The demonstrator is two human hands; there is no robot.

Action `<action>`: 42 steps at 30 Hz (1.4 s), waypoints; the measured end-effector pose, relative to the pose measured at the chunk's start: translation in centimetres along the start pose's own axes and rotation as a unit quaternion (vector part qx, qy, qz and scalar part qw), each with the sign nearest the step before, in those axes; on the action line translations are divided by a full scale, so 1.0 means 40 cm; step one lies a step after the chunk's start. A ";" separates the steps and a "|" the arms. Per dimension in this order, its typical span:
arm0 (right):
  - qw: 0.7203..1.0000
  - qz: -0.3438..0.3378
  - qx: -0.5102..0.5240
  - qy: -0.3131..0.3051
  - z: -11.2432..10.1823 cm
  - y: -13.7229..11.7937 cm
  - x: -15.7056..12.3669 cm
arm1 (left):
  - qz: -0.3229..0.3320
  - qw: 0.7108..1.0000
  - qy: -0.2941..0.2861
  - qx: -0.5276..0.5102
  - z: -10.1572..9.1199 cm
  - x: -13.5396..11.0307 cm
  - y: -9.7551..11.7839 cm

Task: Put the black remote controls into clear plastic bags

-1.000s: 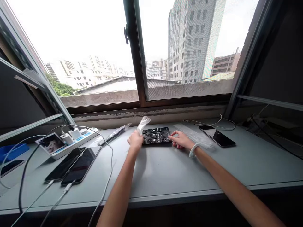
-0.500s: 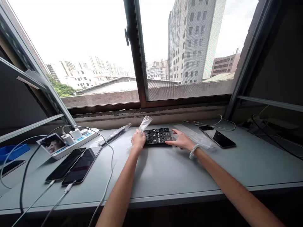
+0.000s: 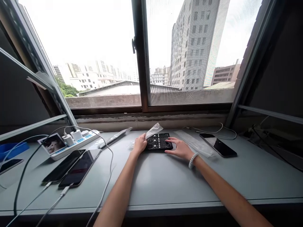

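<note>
Several black remote controls (image 3: 160, 143) lie side by side in the middle of the desk, their buttons facing up. My left hand (image 3: 140, 144) is closed at their left end, with a clear plastic bag (image 3: 154, 130) sticking up from its fingers. At the right end, my right hand (image 3: 181, 148) has its fingers over the buttons and its thumb at the near edge, around the nearest remote. A beaded bracelet (image 3: 193, 160) circles the right wrist. Whether the left fingers also press on the remotes is hard to see.
Flat clear plastic bags (image 3: 199, 145) lie right of my right hand, beside a black phone (image 3: 219, 145). Another bagged dark item (image 3: 115, 138) lies at the back left. Two cabled phones (image 3: 79, 168), a power strip (image 3: 80, 142) and loose cables are at left. A window stands behind.
My right hand has moved left, its fingers now over the remotes' right end. The plastic at my left hand leans further right. The view has tilted up slightly.
</note>
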State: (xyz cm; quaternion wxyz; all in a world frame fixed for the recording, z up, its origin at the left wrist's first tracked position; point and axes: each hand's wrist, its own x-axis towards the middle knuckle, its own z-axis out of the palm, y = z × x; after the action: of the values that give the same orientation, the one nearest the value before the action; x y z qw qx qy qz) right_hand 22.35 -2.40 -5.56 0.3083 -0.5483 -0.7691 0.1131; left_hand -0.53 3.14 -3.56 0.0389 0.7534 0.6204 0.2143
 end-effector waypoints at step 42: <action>0.920 0.132 0.172 0.325 -0.067 0.051 0.032 | 0.071 0.983 0.097 -0.139 -0.068 -0.033 0.058</action>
State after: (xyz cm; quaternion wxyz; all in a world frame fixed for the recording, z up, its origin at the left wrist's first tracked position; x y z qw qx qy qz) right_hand 25.25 -0.92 -4.07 0.6133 -0.5900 -0.5157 0.0992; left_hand 0.41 0.79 -0.71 0.0676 0.7581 0.5306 0.3732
